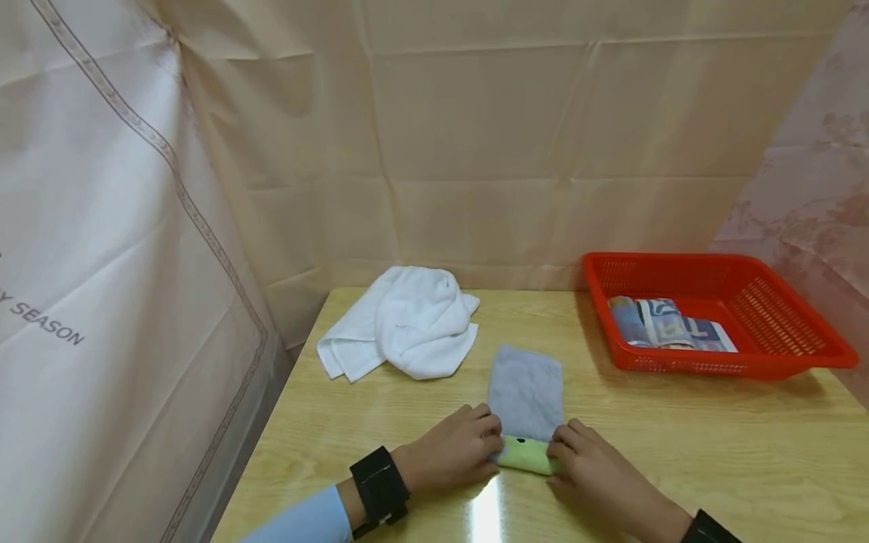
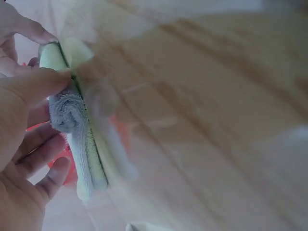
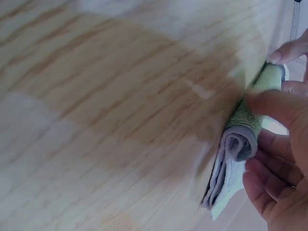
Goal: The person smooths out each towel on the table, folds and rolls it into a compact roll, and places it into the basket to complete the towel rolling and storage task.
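Nearest in the head view, a blue sleeve [image 1: 302, 520] and black wristbands [image 1: 382, 483] lead to the left hand [image 1: 455, 446] and right hand [image 1: 604, 475], pinching opposite ends of a partly rolled gray-and-green cloth [image 1: 526, 392] on the bench [image 1: 312, 437]. From the left wrist, thumb and fingers grip the roll beside its coiled gray end. From the right wrist, they likewise hold its other end.

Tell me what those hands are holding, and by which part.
A small grey-and-green towel: the left hand and right hand hold opposite ends of its rolled near edge.
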A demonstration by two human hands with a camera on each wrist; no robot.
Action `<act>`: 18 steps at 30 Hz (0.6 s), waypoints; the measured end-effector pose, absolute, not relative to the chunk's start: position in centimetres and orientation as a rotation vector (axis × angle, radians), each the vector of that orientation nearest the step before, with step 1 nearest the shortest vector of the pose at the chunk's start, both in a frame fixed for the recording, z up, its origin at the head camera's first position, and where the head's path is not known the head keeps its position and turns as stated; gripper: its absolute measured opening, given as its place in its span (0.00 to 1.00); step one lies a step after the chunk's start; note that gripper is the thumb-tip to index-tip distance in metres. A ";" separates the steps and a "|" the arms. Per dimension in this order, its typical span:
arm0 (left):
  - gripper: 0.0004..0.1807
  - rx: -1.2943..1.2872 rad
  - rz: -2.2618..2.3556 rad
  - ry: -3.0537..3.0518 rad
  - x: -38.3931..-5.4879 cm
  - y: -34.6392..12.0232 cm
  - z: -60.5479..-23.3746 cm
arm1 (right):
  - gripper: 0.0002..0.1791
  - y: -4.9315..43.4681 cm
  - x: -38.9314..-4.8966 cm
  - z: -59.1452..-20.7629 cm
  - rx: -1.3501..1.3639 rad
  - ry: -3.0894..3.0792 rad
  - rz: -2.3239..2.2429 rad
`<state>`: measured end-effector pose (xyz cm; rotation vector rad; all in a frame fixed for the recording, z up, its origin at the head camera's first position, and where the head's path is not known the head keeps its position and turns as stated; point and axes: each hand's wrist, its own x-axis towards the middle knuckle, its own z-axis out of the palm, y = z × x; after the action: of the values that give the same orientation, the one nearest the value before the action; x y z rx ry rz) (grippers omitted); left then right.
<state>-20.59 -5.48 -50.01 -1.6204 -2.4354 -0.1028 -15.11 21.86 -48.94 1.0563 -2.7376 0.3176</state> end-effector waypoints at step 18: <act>0.06 -1.387 -0.950 -2.733 -22.3 -5.4 -51.0 | 0.09 23.9 -18.1 -48.7 0.623 -2.997 1.383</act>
<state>-22.31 -5.45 -50.96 -1.3867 -2.7327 -0.9499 -18.14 23.90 -48.66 0.6232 -2.9971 1.3834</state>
